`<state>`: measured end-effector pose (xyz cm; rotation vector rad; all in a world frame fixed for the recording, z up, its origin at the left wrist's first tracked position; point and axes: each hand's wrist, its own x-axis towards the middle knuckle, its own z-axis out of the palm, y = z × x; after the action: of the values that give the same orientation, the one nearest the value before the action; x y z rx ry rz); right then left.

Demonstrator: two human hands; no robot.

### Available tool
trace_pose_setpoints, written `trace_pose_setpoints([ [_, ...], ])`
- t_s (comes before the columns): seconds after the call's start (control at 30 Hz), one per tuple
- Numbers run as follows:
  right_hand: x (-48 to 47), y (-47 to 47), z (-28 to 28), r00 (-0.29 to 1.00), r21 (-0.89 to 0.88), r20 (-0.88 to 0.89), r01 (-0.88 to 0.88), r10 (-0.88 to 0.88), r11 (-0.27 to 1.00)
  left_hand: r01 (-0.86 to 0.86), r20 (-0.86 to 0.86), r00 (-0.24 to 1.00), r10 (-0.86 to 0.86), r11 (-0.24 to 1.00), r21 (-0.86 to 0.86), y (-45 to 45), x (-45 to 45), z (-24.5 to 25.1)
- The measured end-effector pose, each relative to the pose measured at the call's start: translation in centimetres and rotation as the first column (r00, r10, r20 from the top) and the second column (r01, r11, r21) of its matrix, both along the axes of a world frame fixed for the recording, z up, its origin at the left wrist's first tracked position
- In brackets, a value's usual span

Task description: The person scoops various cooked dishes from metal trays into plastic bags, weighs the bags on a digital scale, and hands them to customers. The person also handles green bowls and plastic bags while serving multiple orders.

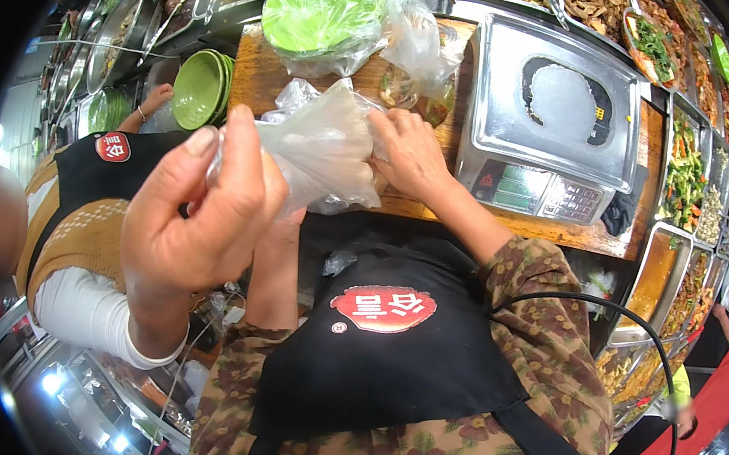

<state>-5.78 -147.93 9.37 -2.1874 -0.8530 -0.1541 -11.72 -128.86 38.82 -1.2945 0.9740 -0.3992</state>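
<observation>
My right hand [410, 150] is at the wooden counter [399, 206], its fingers closed on the edge of a clear plastic bag [379, 139]. My left hand [295, 216] is mostly hidden behind a co-worker's large raised hand; only a bit near the wrist shows below the bags. That co-worker's hand [210, 207], coming from a white sleeve, pinches the gathered end of a fanned bundle of translucent plastic bags [326, 140]. The bundle spreads between it and my right hand. Crumpled clear plastic [295, 95] lies behind the bundle.
A digital scale [557, 108] stands right of my hand. Bagged green bowls [325, 9] and a filled clear bag [437, 104] sit behind. Stacked green bowls [199, 89] are left, near the co-worker's other hand [156, 100]. Food trays [685, 171] line the right; a black cable [630, 309] crosses my sleeve.
</observation>
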Motion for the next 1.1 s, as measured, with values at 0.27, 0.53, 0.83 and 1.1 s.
trace_pose_setpoints([
  [0.27,4.4,-1.5,-0.9,0.574,0.465,-0.81,0.503,0.12,0.728,-0.136,0.379,0.874,-0.305,0.595,0.792,1.8,0.3,-12.5],
  [0.53,3.3,-1.2,2.2,0.917,-0.109,-0.379,0.09,-0.125,0.99,-0.271,0.188,0.893,-0.409,-0.156,0.95,2.4,-1.8,-23.7],
  [0.83,9.3,4.5,3.8,0.267,0.6,-0.798,0.441,0.541,0.667,-0.27,0.134,0.917,-0.375,-0.338,0.902,3.7,-2.2,-25.5],
  [1.1,11.0,3.3,8.7,0.011,0.606,-0.77,0.325,0.637,0.727,-0.294,0.124,0.921,-0.369,-0.45,0.843,5.5,-0.1,-24.6],
])
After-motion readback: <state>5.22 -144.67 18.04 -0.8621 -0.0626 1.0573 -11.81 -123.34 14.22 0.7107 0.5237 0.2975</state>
